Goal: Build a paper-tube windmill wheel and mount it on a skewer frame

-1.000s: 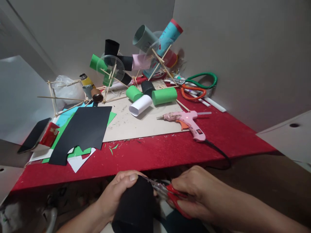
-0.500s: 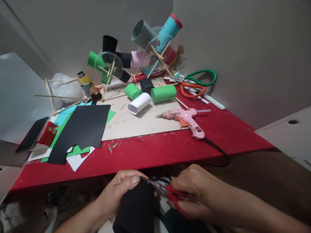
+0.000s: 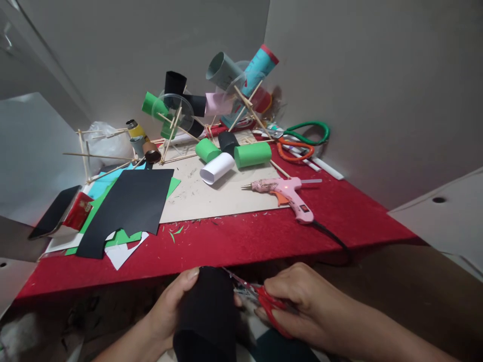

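Observation:
Low in front of the table's edge, my left hand (image 3: 171,304) is wrapped round a black paper tube (image 3: 206,317), thumb on its near left side and a fingertip showing at the right. My right hand (image 3: 298,296) grips the red handles of a pair of scissors (image 3: 269,304). The scissors' blades point up and left, reaching the tube's upper right rim. Whether the blades are cutting into the paper I cannot tell. Behind, on the table, a pink glue gun (image 3: 287,191) lies on its side with its small light lit.
Green, white and black paper tubes (image 3: 217,168) lie on a beige board (image 3: 184,201). Wooden-stick structures with paper tubes and clear discs (image 3: 173,113) stand behind. Large green-and-orange-handled scissors (image 3: 305,133) rest at right; black paper (image 3: 132,201) and a phone (image 3: 53,211) lie left.
My left thumb has shifted down and left on the black tube, uncovering its top rim. The scissors and right hand have moved slightly down. The camera view has tilted a little upward.

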The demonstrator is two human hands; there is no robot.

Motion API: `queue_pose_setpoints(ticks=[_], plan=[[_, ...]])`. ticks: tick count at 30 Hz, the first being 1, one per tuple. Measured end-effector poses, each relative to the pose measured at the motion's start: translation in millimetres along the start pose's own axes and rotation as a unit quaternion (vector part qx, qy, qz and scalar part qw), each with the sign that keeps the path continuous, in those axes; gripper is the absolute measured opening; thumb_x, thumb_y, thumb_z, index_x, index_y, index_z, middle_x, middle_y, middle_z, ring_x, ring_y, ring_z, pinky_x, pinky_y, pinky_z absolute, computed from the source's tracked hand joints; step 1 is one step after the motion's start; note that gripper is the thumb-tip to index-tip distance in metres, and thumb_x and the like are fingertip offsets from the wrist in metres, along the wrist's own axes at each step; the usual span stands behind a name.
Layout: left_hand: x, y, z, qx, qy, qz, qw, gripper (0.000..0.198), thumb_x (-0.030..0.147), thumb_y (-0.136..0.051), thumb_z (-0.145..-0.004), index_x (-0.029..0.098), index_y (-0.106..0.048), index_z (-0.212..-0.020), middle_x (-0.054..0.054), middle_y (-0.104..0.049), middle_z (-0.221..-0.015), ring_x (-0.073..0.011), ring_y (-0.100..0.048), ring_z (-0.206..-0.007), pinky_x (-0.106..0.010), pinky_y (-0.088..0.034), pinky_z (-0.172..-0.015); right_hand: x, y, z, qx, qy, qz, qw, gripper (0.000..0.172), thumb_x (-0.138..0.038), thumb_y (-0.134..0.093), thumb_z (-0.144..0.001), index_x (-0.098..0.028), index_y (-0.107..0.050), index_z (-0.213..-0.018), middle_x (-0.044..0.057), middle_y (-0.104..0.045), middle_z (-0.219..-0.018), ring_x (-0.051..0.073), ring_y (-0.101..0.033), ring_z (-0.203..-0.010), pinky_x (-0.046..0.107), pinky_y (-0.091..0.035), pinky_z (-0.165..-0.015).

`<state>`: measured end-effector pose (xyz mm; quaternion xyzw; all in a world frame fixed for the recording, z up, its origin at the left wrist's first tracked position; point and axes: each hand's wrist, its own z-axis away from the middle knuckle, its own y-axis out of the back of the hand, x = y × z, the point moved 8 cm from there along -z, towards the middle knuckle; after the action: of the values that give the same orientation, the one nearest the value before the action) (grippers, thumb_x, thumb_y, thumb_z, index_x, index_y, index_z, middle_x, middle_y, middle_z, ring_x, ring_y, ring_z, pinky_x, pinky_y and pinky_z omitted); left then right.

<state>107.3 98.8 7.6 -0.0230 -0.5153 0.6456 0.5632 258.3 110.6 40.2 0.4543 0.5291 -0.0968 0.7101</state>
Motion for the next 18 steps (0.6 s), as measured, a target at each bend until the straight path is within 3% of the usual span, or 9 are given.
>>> queue_pose_setpoints(ticks=[3,6,8,10,12,13,15,18], plan=[[-5.7,-1.9,-4.3,-0.042,0.03,0.049,0.997,0.057,0.054,-0.062,-0.081,0.001,-0.073,-0.101,-0.016,-0.075,-0.094,-0.019,-0.069,-0.078,-0.026,-0.052,-0.074,4.6,6.1,1.0,0.044,-0.052,-0.064,0.996,0.039,-0.027,-0.06,-0.084,-0.018,-0.037,-0.053,-0.008,-0.03,-0.05,0.006,-0.028,-0.046,0.022,-0.02,-0.046],[-3.9,-0.2,-8.2,-0.065,0.024,0.081,0.994,0.058,0.057,-0.058,-0.082,0.004,-0.072,-0.102,-0.015,-0.075,-0.093,-0.0195,-0.07,-0.076,-0.025,-0.052,-0.064,12.2,2.8,1.2,0.056,-0.105,-0.238,0.964,0.051,-0.044,-0.066,-0.081,-0.02,-0.03,-0.053,-0.01,-0.022,-0.049,0.006,-0.02,-0.046,0.021,-0.015,-0.042],[-0.2,2.7,-9.0,-0.067,0.016,0.087,0.994,0.061,0.06,-0.055,-0.083,0.005,-0.071,-0.103,-0.015,-0.074,-0.093,-0.0214,-0.07,-0.077,-0.025,-0.052,-0.058,11.5,-8.7,-3.8,0.023,-0.093,-0.423,0.901,0.052,-0.059,-0.06,-0.083,-0.02,-0.039,-0.055,-0.011,-0.023,-0.045,0.005,-0.02,-0.039,0.02,-0.015,-0.038],[6.0,4.2,-8.9,-0.073,0.0,0.075,0.995,0.065,0.064,-0.049,-0.084,0.005,-0.071,-0.103,-0.016,-0.074,-0.09,-0.0214,-0.07,-0.071,-0.025,-0.051,-0.053,12.3,-22.5,-10.4,-0.018,-0.074,-0.596,0.799,0.054,-0.065,-0.055,-0.085,-0.019,-0.047,-0.059,-0.013,-0.022,-0.04,0.005,-0.019,-0.031,0.018,-0.017,-0.033],[13.5,3.4,-9.2,-0.079,-0.023,0.054,0.995,0.069,0.066,-0.043,-0.086,0.004,-0.07,-0.103,-0.017,-0.074,-0.086,-0.0194,-0.069,-0.062,-0.023,-0.05,-0.048,22.0,-39.1,-13.9,-0.056,-0.077,-0.701,0.707,0.052,-0.064,-0.056,-0.085,-0.019,-0.049,-0.061,-0.013,-0.022,-0.039,0.004,-0.016,-0.029,0.017,-0.019,-0.031],[16.6,2.1,-9.8,-0.079,-0.031,0.044,0.995,0.071,0.067,-0.042,-0.087,0.004,-0.07,-0.102,-0.017,-0.073,-0.085,-0.0192,-0.068,-0.06,-0.023,-0.05,-0.047,31.3,-47.6,-13.3,-0.062,-0.083,-0.728,0.678,0.051,-0.064,-0.056,-0.085,-0.019,-0.05,-0.063,-0.013,-0.022,-0.038,0.004,-0.014,-0.028,0.016,-0.019,-0.03],[21.0,-1.7,-11.7,-0.072,-0.042,0.032,0.996,0.071,0.067,-0.042,-0.087,0.003,-0.07,-0.101,-0.018,-0.073,-0.084,-0.0203,-0.069,-0.063,-0.023,-0.05,-0.047,55.3,-64.4,-5.3,-0.063,-0.093,-0.738,0.666,0.056,-0.069,-0.058,-0.082,-0.02,-0.044,-0.058,-0.013,-0.021,-0.037,0.004,-0.012,-0.028,0.016,-0.017,-0.029],[22.2,-10.0,-14.5,-0.054,-0.038,0.023,0.998,0.07,0.064,-0.041,-0.089,0.001,-0.071,-0.097,-0.018,-0.072,-0.082,-0.0203,-0.068,-0.066,-0.022,-0.05,-0.047,102.4,-74.0,22.7,0.054,-0.093,-0.689,0.717,0.062,-0.067,-0.072,-0.071,-0.02,-0.033,-0.057,-0.013,-0.022,-0.041,0.001,-0.011,-0.03,0.015,-0.011,-0.031]])
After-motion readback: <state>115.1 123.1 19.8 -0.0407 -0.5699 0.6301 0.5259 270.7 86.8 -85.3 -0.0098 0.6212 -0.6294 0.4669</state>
